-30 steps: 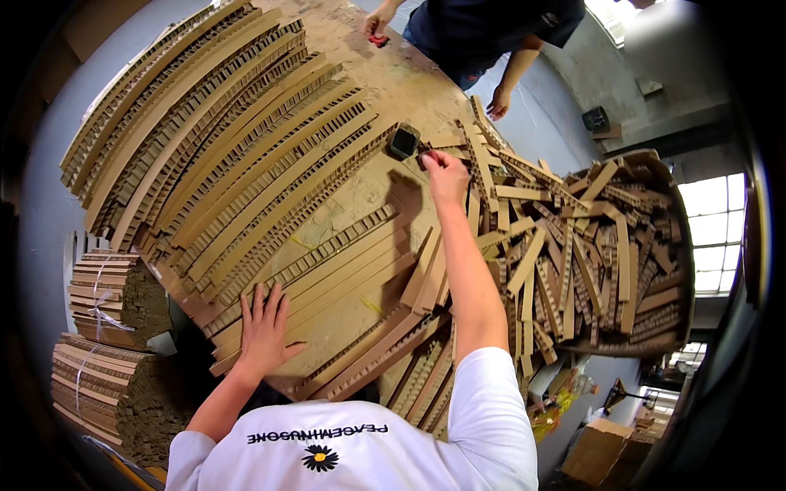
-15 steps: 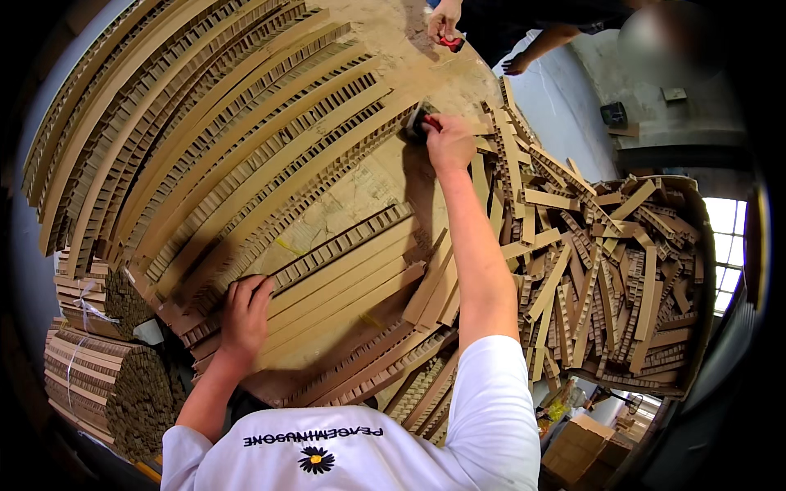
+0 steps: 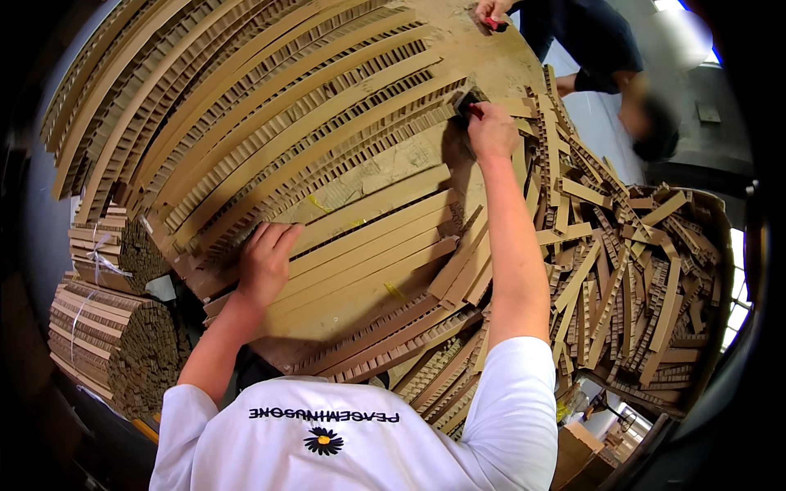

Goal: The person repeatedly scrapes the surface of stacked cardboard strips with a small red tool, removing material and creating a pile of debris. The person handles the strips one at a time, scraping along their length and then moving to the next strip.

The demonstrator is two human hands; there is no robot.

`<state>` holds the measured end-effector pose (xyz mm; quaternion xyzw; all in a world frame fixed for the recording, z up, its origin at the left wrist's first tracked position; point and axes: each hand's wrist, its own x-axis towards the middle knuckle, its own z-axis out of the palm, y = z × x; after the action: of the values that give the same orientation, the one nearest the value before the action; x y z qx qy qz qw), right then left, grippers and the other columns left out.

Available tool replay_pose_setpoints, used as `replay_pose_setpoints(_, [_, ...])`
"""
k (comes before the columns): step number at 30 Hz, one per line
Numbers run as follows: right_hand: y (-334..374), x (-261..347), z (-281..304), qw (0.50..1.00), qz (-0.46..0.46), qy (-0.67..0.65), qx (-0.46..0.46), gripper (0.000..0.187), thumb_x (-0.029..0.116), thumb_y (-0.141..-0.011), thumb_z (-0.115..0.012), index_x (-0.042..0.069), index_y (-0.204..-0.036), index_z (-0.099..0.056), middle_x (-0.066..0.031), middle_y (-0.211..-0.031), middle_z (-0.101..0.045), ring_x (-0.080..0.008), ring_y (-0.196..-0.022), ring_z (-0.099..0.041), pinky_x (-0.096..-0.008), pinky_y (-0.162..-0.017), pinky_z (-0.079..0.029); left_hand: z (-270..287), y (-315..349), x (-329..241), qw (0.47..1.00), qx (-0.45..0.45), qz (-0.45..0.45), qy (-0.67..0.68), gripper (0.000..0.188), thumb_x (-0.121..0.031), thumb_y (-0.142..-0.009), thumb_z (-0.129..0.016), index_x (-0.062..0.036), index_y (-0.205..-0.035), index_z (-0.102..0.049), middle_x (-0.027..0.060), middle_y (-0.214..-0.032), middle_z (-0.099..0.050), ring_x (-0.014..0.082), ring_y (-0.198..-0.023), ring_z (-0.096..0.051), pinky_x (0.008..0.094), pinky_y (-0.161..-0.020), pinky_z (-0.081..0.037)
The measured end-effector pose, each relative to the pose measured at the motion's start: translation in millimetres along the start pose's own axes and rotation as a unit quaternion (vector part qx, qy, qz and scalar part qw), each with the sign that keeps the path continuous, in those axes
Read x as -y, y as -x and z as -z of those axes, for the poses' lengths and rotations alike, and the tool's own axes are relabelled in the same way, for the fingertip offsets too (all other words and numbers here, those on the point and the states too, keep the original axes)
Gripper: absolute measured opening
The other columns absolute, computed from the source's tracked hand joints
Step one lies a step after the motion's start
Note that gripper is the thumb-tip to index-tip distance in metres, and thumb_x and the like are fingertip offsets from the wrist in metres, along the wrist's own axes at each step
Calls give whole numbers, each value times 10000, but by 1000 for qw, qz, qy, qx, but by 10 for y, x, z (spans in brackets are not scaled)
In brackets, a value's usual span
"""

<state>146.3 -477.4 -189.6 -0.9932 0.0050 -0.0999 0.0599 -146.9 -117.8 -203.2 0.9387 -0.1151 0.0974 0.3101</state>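
My left hand (image 3: pixel 266 258) rests with bent fingers at the left end of a long flat cardboard strip (image 3: pixel 377 199); its fingertips are partly hidden. Other flat strips lie side by side just nearer to me. At the far right end of the honeycomb cardboard strips (image 3: pixel 352 151), my right hand (image 3: pixel 494 131) grips a dark, blocky hand tool (image 3: pixel 470 101). Its exact kind is covered by my fingers. The tool touches or hovers near the strip ends; I cannot tell which.
Rows of honeycomb strips cover the table's left (image 3: pixel 205 106). Cut pieces heap in a large carton (image 3: pixel 639 286) at right. Tied strip bundles (image 3: pixel 106 344) stand at lower left. Across the table, another person's hand (image 3: pixel 494 10) holds a red and black tool.
The nearer honeycomb-edged strip has turned to show its flat face beside the others. My left hand has shifted slightly up and right in the picture. The view has shifted, and the other person has moved.
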Motion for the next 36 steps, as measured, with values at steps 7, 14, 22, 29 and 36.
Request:
replay_pose_setpoints(7, [-52,-346,368,978,16,-190,-85,273,265,-874,-851,64,-1056,-819,-116,-952,-780,-232,-856,-735,-357,-796,-573,37,26,-251,998,-9,49,29,366,-23,-859,-745,-28,-1219,-683,114,-1147,-672,339,-1062,-640,445,-920,-538])
replay_pose_setpoints(14, [1369,689,664,831,106,-501,217,173,-18,-914,-781,24,-1079,-748,-33,-1027,-695,-125,-931,-633,-267,-822,-515,33,149,-170,995,-24,91,14,385,-31,-829,-798,-21,-1200,-696,122,-1152,-666,342,-1062,-635,447,-925,-527])
replay_pose_setpoints(22, [1676,831,511,847,210,-439,212,214,-76,-863,-790,19,-1046,-735,-75,-1041,-704,-208,-943,-650,-310,-841,-535,-61,157,-147,994,-33,102,14,439,-67,-778,-847,-54,-1196,-714,88,-1140,-691,317,-1033,-662,436,-896,-544])
replay_pose_setpoints(29, [1629,854,510,862,305,-359,185,262,-107,-778,-800,33,-992,-743,-70,-1000,-716,-257,-940,-655,-347,-823,-544,-62,152,-142,995,-48,92,14,475,-50,-756,-852,-52,-1212,-719,87,-1126,-689,314,-1007,-662,431,-862,-553])
replay_pose_setpoints(36, [1609,894,543,865,339,-326,175,307,-138,-731,-785,35,-979,-738,-68,-980,-701,-262,-934,-650,-360,-812,-538,-68,154,-140,994,-46,93,21,480,-34,-749,-854,-42,-1209,-714,94,-1128,-687,319,-1004,-660,431,-852,-553])
